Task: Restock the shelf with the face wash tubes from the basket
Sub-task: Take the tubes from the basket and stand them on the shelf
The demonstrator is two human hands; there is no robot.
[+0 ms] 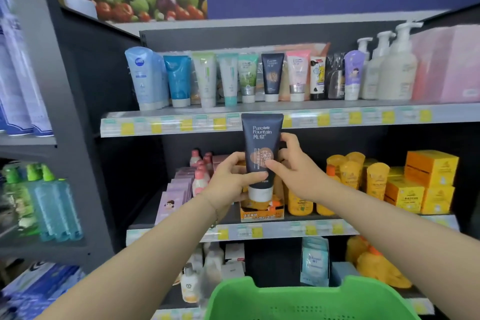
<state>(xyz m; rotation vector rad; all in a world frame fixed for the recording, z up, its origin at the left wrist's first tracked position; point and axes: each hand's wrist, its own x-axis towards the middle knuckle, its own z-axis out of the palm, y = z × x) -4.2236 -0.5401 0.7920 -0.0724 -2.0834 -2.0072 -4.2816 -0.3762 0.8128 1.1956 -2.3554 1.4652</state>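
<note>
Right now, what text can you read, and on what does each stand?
"Pure Fountain 纯泉": the raised dark tube.
"甄选果蔬 新鲜钜": the blue banner; its last character is cut off by the frame.
"NIVEA": the pale blue tube, leftmost in the row above.
Too blurred to read: the small print under the banner headline, the price tags, all other packaging.

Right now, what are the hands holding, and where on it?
A dark face wash tube: left hand grips just above the cap, right hand pinches its middle.
</note>
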